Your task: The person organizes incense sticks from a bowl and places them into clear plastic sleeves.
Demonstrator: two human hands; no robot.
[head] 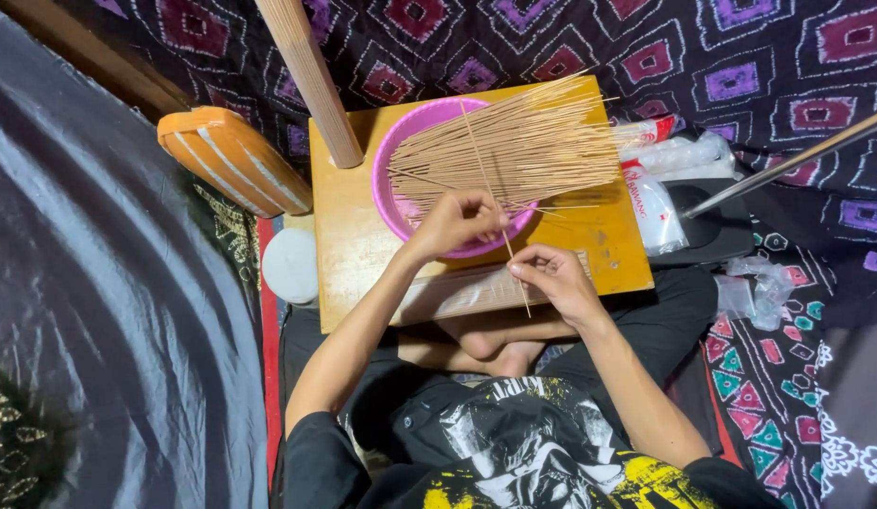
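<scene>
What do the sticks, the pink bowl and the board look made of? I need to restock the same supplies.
Sticks: probably bamboo or wood, pale tan, thin and matte. Pink bowl: likely plastic, with a smooth, even colour. Board: looks like wood, yellowish and lightly glossy. Both hands pinch one stick.

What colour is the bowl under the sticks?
The bowl is pink-purple, seen in the head view.
</scene>
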